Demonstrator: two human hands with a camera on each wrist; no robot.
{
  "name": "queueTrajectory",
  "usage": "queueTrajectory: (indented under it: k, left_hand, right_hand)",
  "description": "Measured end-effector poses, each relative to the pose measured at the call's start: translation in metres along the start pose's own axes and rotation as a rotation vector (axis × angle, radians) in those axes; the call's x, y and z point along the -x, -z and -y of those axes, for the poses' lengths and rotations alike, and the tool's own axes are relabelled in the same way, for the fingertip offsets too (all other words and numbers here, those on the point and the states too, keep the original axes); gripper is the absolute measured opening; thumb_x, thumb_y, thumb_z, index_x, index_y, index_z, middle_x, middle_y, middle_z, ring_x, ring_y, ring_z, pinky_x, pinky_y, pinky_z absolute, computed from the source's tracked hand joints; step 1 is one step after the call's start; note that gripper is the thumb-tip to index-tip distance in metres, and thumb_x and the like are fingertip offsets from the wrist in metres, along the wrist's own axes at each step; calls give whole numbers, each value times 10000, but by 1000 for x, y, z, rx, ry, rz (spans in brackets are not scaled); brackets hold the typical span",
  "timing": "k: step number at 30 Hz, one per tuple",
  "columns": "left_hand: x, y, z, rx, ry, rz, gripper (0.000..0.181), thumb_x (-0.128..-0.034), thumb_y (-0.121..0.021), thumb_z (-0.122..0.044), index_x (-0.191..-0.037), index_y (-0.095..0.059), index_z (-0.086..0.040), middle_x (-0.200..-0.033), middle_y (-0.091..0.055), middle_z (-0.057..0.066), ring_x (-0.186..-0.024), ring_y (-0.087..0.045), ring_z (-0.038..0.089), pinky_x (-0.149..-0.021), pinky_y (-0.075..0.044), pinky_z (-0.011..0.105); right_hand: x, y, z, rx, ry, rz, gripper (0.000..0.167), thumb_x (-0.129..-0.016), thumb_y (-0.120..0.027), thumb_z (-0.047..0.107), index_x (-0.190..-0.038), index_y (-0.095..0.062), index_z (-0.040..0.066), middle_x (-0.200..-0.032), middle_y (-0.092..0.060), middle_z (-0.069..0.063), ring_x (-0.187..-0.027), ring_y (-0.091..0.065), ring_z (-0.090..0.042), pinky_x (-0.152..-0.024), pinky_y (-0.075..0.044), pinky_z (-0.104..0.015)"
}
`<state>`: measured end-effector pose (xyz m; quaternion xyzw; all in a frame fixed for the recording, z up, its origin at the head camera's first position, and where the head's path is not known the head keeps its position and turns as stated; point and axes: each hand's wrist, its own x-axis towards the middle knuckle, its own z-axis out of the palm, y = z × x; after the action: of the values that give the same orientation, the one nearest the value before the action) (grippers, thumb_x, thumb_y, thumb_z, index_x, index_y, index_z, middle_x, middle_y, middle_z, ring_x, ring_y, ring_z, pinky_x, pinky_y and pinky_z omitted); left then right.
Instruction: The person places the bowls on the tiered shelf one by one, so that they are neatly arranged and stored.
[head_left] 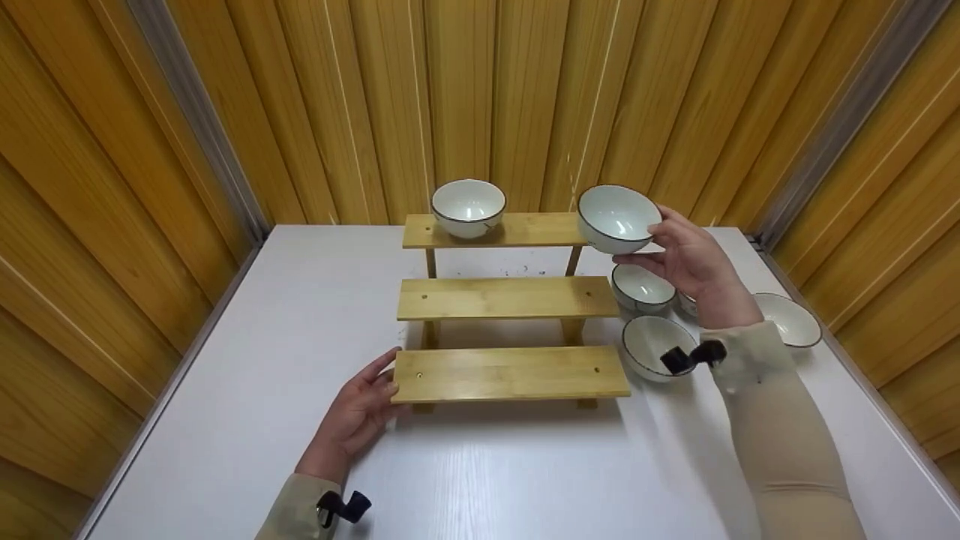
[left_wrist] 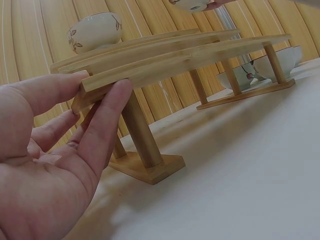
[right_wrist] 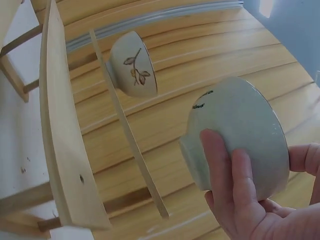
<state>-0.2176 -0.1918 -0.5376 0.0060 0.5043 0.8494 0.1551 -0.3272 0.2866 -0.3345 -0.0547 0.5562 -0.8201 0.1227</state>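
Observation:
A three-tier wooden rack (head_left: 502, 298) stands on the table. My left hand (head_left: 360, 411) grips the left end of its lowest shelf; in the left wrist view the thumb is above the board (left_wrist: 190, 57) and fingers lie under it. A white bowl with a dark rim (head_left: 613, 214) is pinched in my right hand (head_left: 694, 259), at the right end of the top shelf. The right wrist view shows that bowl (right_wrist: 240, 135) apart from the shelf, with fingers on its outside. Another bowl (head_left: 469, 206) sits upright on the top shelf's left part.
Several more bowls stand on the table right of the rack: one (head_left: 643, 289) beside the middle shelf, one (head_left: 651, 346) nearer the front, another (head_left: 787, 321) farther right, and one partly hidden behind my right hand. Wood-patterned panels (head_left: 517, 97) enclose the back and sides.

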Motion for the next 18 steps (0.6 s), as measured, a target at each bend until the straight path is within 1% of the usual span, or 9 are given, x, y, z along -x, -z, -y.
queueTrajectory:
  k: [4, 8, 11, 14, 18]
  left_hand:
    - [-1, 0, 0, -19, -9, 2, 705, -997, -558, 47, -1626, -275, -102, -1494, -499, 102, -1238, -651, 216, -998, -566, 380]
    - [-1, 0, 1, -31, -17, 6, 702, -999, -561, 40, -1626, -276, -98, -1497, -495, 108, -1237, -649, 219, -997, -564, 389]
    - [0, 1, 1, -32, -13, 5, 701, -998, -564, 39, -1624, -286, -109, -1510, -488, 110, -1243, -645, 220, -999, -562, 390]
    - [0, 1, 1, -33, -7, 3, 701, -997, -565, 39, -1624, -291, -118, -1519, -480, 110, -1250, -641, 219, -1001, -561, 385]
    - [-1, 1, 1, -33, -8, 2, 704, -995, -569, 38, -1623, -292, -114, -1499, -496, 106, -1237, -646, 220, -992, -565, 383]
  right_hand:
    - [-19, -14, 0, 10, -25, -16, 465, -1058, -407, 44, -1510, -390, 151, -1260, -589, -57, -934, -759, -286, -867, -627, -354]
    - [-37, -25, -2, 53, -48, -46, 485, -1054, -403, 61, -1526, -375, 169, -1285, -545, -43, -964, -719, -242, -852, -617, -291]
    - [-48, -33, -3, 100, -70, -80, 540, -1048, -425, 92, -1571, -348, 204, -1313, -506, -23, -1036, -647, -237, -822, -603, -237]
    - [-59, -39, -6, 128, -89, -106, 593, -1043, -438, 115, -1609, -306, 234, -1358, -472, -13, -1130, -562, -259, -806, -589, -213]
    - [-72, -47, -11, 123, -103, -132, 604, -1025, -460, 105, -1604, -329, 217, -1415, -456, -28, -1218, -512, -258, -820, -585, -222]
